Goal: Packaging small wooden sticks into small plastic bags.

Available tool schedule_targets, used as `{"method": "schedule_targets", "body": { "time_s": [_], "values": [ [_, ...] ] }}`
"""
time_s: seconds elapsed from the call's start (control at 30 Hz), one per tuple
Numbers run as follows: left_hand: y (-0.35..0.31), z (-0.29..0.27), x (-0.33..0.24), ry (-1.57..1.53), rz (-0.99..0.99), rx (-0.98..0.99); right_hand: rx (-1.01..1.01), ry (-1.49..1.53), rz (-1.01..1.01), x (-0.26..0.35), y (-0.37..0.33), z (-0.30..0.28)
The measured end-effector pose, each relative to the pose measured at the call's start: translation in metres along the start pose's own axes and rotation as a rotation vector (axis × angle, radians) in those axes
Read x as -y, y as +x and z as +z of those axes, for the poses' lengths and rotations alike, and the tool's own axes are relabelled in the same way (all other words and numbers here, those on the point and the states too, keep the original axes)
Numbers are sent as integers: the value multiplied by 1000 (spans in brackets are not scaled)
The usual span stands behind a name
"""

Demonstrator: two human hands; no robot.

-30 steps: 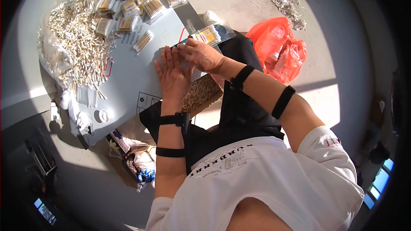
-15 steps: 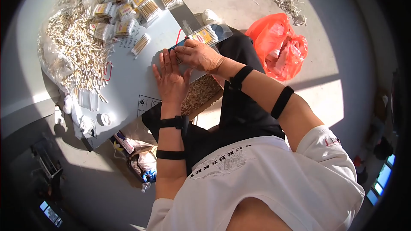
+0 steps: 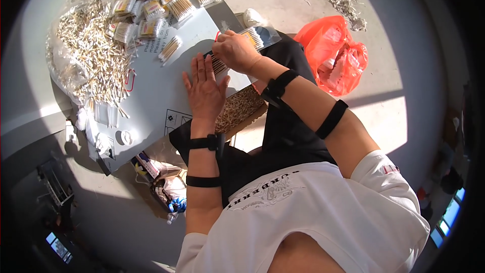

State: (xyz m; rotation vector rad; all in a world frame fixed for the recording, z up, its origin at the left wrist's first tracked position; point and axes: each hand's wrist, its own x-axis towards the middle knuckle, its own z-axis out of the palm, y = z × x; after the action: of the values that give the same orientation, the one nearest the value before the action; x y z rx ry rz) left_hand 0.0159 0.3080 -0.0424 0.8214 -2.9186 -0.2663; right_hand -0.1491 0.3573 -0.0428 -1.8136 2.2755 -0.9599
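My left hand (image 3: pixel 206 91) lies flat on the grey board, fingers stretched out. Its fingertips touch the edge of a row of cotton swabs (image 3: pixel 217 65). Just above and right of that row, my right hand (image 3: pixel 236 52) is closed with its fingers curled. Whatever it pinches is hidden beneath the fingers. Beyond its knuckles a clear bag of cotton swabs (image 3: pixel 253 36) with a yellow label lies at the board's right edge. A small loose bundle of cotton swabs (image 3: pixel 171 49) rests farther left.
A big heap of loose cotton swabs (image 3: pixel 93 55) in clear plastic covers the board's left side. Several filled swab packs (image 3: pixel 151 8) are piled at the back. A red plastic bag (image 3: pixel 323 33) stands on the floor to the right. Below the board's edge is a box of brown sticks (image 3: pixel 237 106).
My right hand has shifted up and slightly right, its fingers curling more tightly, and more of the swab row now shows between my hands. My left hand stays nearly in place.
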Motion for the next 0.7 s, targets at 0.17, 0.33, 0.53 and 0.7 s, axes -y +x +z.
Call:
{"method": "schedule_targets", "body": {
  "time_s": [0.17, 0.33, 0.53, 0.7],
  "values": [
    [-1, 3, -2, 25, -1, -11, 98, 110, 215, 6, 12, 1],
    [0, 7, -4, 18, -33, -46, 184, 183, 302, 2, 11, -1],
    [0, 8, -5, 8, -45, -44, 3, 103, 32, 0, 7, -4],
    [0, 9, -5, 11, -43, -54, 262, 57, 184, 1, 16, -13]
  ]
}}
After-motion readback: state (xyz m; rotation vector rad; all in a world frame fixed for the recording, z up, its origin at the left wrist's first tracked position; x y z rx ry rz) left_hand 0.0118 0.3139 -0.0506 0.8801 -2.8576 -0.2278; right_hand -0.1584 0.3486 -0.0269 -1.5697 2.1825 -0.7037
